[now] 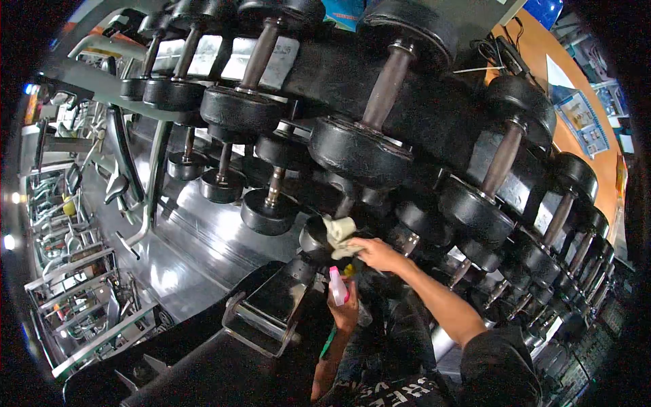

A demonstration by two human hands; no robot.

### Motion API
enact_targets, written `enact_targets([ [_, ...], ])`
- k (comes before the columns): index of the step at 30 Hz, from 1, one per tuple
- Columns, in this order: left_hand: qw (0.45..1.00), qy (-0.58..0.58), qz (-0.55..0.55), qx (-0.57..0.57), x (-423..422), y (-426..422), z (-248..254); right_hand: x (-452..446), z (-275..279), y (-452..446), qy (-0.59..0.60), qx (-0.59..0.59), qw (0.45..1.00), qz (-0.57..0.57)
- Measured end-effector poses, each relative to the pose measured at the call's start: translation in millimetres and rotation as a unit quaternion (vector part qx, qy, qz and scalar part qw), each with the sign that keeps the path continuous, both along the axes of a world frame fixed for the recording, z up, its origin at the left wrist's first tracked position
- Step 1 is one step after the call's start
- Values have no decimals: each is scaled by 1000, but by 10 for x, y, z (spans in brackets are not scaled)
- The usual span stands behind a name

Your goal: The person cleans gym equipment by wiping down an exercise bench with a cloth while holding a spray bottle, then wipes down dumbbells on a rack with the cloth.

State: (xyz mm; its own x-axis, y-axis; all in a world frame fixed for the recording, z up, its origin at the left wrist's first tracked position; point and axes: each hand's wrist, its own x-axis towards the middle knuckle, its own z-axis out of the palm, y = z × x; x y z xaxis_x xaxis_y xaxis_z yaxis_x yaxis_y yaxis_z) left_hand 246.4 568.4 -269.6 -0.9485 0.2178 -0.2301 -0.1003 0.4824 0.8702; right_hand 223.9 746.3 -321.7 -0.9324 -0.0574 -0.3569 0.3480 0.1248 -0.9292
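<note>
Near the bottom centre my left hand (pixel 344 311) is wrapped round a small spray bottle (pixel 337 287) with a pink top. Above and to the right of it, my right hand (pixel 376 254) grips a pale cloth (pixel 341 236). That cloth lies against the end of a black dumbbell (pixel 312 239) on the lower rack level; the cloth covers part of the dumbbell. Just above hangs the rounded end of a larger dumbbell (pixel 359 150) on the upper level, apart from both hands.
Rows of black dumbbells (pixel 247 108) run across the upper and right parts. A padded bench with a metal frame (pixel 264 312) is close at lower left. An orange desk (pixel 588 132) with a notebook stands at right. Gym machines (pixel 102 305) are at far left.
</note>
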Motion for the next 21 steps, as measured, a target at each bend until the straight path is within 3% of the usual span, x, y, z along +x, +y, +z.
enact_targets([
  [2,999,-40,13,24,117,-44,-59,50,50,221,-124,34,990,51],
  [4,990,-99,75,70,204,-39,-102,6,-198,188,-42,127,991,17],
  [5,990,-100,73,69,237,-22,-73,-87,-220,163,-170,96,979,-65],
  [7,976,-157,111,107,211,116,160,-227,-542,-165,-142,92,979,-113],
  [11,987,-110,73,94,308,19,70,-218,-848,-430,-117,111,972,-168],
  [14,995,-59,58,57,341,5,95,7,-374,-168,-42,99,991,-74],
  [16,998,17,53,43,379,32,145,58,-1,-11,-74,105,991,-34],
  [18,997,17,58,53,446,-22,149,57,351,133,-109,60,991,46],
  [20,991,-43,69,106,507,-27,295,16,439,77,-69,12,997,23],
  [21,991,-41,71,106,532,-28,316,-80,490,-59,45,18,996,-68],
])
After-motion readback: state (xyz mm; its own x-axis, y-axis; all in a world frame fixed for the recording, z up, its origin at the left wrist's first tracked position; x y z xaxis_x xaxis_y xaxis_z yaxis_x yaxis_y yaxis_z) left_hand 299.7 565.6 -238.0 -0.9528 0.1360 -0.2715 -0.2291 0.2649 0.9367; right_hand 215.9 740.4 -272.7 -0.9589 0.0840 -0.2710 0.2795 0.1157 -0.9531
